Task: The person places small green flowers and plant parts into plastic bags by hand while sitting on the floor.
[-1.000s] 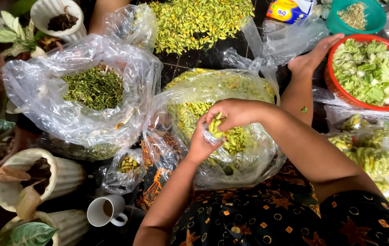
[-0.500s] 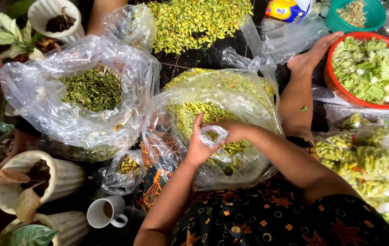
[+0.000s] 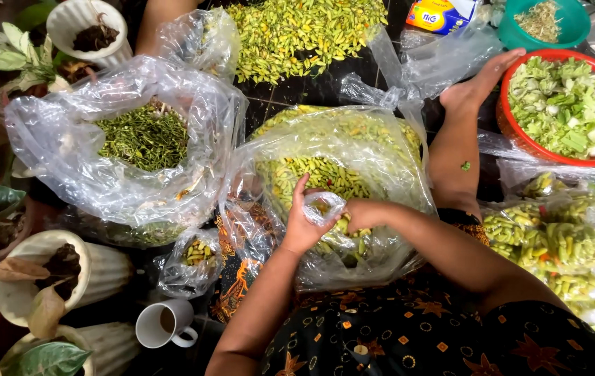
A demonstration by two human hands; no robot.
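My left hand [image 3: 303, 224] and my right hand [image 3: 361, 213] meet over the mouth of a large clear plastic bag [image 3: 381, 150] full of yellow-green chilies [image 3: 318, 170]. Between them they pinch a small crumpled clear plastic bag [image 3: 325, 205]. The left fingers curl around its left side and the right fingers grip its right side. Whether anything is inside the small bag cannot be told.
Another big clear bag [image 3: 67, 139] of green stems [image 3: 145, 138] lies left. Loose chilies [image 3: 304, 31] are heaped at the top. A red bowl [image 3: 520, 143] of chopped greens sits right, with a bare foot [image 3: 478, 83] beside it. A white mug [image 3: 161, 324] and several plant pots [image 3: 29, 285] stand at lower left.
My right hand has come out of the chili bag and moved down to my left hand. Both now grip the small clear bag between them.
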